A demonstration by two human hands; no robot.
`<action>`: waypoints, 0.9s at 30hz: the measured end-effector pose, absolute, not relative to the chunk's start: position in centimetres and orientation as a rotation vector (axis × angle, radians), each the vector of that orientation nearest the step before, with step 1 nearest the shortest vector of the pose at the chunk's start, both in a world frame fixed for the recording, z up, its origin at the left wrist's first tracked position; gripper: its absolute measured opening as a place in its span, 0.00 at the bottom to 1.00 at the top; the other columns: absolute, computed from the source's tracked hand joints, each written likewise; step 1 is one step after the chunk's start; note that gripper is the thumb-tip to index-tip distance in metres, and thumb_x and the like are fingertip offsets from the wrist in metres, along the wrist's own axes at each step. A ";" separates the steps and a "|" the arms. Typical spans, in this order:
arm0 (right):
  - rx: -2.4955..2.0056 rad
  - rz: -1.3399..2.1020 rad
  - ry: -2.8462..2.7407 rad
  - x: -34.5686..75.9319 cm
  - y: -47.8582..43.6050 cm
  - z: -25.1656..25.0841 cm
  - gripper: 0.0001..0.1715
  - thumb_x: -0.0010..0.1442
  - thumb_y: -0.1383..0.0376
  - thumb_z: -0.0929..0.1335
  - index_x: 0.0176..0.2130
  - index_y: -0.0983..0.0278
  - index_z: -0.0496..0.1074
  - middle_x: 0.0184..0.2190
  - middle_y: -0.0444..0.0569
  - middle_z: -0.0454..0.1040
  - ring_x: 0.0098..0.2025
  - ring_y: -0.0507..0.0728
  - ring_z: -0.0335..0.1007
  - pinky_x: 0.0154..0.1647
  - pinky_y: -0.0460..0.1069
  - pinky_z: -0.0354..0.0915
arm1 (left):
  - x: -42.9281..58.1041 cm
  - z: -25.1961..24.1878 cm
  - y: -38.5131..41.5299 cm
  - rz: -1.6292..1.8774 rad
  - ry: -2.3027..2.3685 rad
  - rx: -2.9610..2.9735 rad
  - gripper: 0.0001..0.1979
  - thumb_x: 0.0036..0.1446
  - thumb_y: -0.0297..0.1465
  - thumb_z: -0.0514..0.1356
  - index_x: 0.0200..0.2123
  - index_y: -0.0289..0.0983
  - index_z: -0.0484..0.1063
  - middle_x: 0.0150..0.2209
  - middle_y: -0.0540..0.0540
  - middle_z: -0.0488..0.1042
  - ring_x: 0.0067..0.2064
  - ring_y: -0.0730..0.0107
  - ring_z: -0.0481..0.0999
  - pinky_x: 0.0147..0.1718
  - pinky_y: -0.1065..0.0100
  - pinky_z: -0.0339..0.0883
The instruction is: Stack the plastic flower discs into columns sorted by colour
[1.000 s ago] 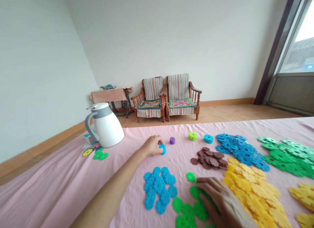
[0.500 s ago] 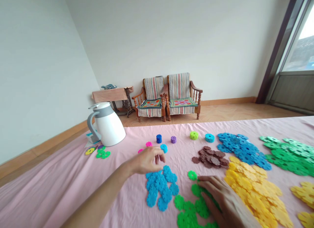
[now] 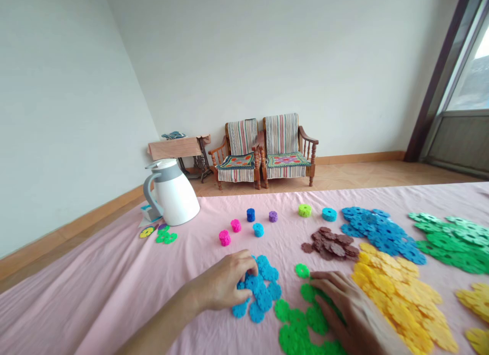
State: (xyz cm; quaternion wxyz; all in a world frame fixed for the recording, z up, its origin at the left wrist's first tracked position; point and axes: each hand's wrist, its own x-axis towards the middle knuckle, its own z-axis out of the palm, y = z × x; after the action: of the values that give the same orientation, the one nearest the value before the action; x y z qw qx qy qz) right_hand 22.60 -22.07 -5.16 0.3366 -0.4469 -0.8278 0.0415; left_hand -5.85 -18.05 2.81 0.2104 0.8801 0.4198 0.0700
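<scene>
My left hand (image 3: 229, 279) is at the left side of a pile of light blue snowflake discs (image 3: 263, 294). Its fingers curl down onto the pile, the thumb is apart from them, and blue discs show in the gap; no disc looks lifted. My right hand (image 3: 349, 304) lies with its fingers stretched out over the right part of the bright green snowflake discs (image 3: 294, 327), hiding some. One green disc (image 3: 302, 270) lies just beyond its fingertips. Farther back stand small stacks: pink discs (image 3: 224, 238), light blue discs (image 3: 258, 229), dark blue discs (image 3: 250, 215) and purple discs (image 3: 272, 216).
Brown discs (image 3: 332, 243), yellow discs (image 3: 401, 299), blue discs (image 3: 378, 233) and green discs (image 3: 454, 243) lie in heaps on the right. A white jug (image 3: 178, 197) stands at the left of the pink cloth (image 3: 191, 263). Two wooden armchairs (image 3: 286, 141) are behind.
My left hand has come down and nearer, from above the far edge of the light blue pile onto its left side. Both pink stacks now show fully. My right hand has hardly moved.
</scene>
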 end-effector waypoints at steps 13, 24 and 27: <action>-1.141 0.055 -2.090 22.3 -22.3 -5.7 0.12 0.65 0.63 0.61 0.45 0.57 0.72 0.44 0.48 0.77 0.44 0.57 0.74 0.45 0.52 0.70 | -3.9 2.8 -8.1 0.745 1.514 2.332 0.10 0.42 0.24 0.62 0.32 0.35 0.71 0.32 0.50 0.72 0.30 0.72 0.71 0.31 0.72 0.65; -1.163 0.094 -2.133 22.4 -22.3 -5.2 0.13 0.66 0.63 0.61 0.47 0.56 0.72 0.44 0.46 0.76 0.45 0.57 0.73 0.46 0.53 0.69 | -3.3 1.7 -5.4 0.467 1.577 2.408 0.12 0.37 0.28 0.66 0.31 0.36 0.75 0.33 0.49 0.73 0.34 0.67 0.73 0.32 0.71 0.65; -1.156 0.084 -2.122 22.4 -22.2 -5.4 0.13 0.66 0.62 0.61 0.47 0.56 0.72 0.44 0.46 0.76 0.45 0.57 0.73 0.45 0.53 0.70 | -3.3 1.7 -5.4 0.434 1.588 2.424 0.11 0.39 0.28 0.66 0.31 0.36 0.75 0.33 0.49 0.73 0.34 0.67 0.74 0.33 0.71 0.65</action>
State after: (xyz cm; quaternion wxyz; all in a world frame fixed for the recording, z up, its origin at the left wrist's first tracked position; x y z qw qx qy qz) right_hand 22.39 -22.23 -5.39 0.3541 -0.4473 -0.8207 0.0323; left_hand -3.34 -5.42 1.67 0.1057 0.8227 0.5388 0.1472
